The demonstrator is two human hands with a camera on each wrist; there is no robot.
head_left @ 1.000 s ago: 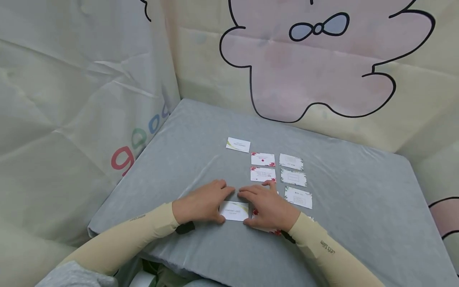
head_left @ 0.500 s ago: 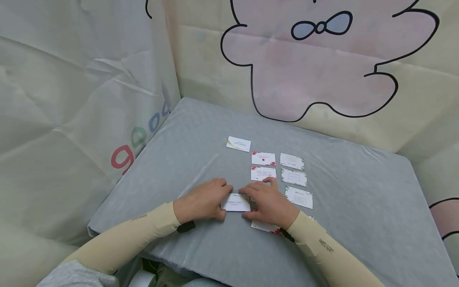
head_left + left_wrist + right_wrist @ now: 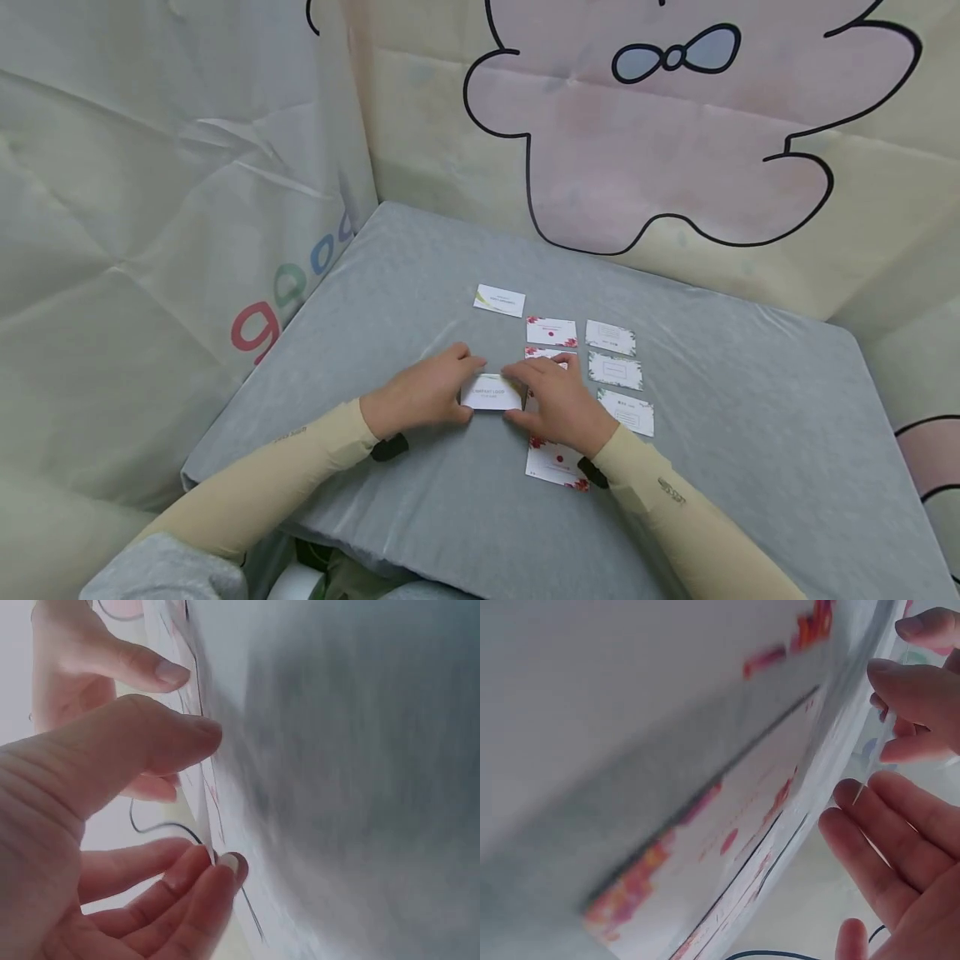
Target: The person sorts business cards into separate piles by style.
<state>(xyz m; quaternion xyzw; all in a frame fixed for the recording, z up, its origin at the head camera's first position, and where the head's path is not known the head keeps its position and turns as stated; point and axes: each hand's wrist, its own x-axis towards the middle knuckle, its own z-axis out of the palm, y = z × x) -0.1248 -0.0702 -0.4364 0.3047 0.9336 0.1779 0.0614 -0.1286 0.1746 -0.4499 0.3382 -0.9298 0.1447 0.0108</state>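
Observation:
A white business card (image 3: 491, 395) with a faint yellow-green corner and a printed logo line lies between my two hands. My left hand (image 3: 420, 393) holds its left side, thumb nearer me and fingers on the far edge. At its right side my right hand (image 3: 561, 402) holds it the same way. A dark line under the near edge suggests the card is a little off the cloth. In the left wrist view the card (image 3: 201, 806) appears almost edge-on. Past my right hand, red-flowered cards (image 3: 551, 332) form a column, partly hidden by that hand.
Green-leaf cards (image 3: 615, 371) stand in a column further right. A lone yellow-green card (image 3: 498, 301) lies at the back, beyond my hands. One red-flowered card (image 3: 553, 464) is near my right wrist. Grey cloth (image 3: 750, 433) covers the table; printed fabric walls (image 3: 420, 158) border it.
Both hands have moved the white business card away from me, from beside the nearest red-flowered card to further up the column. That nearest red-flowered card is now more exposed.

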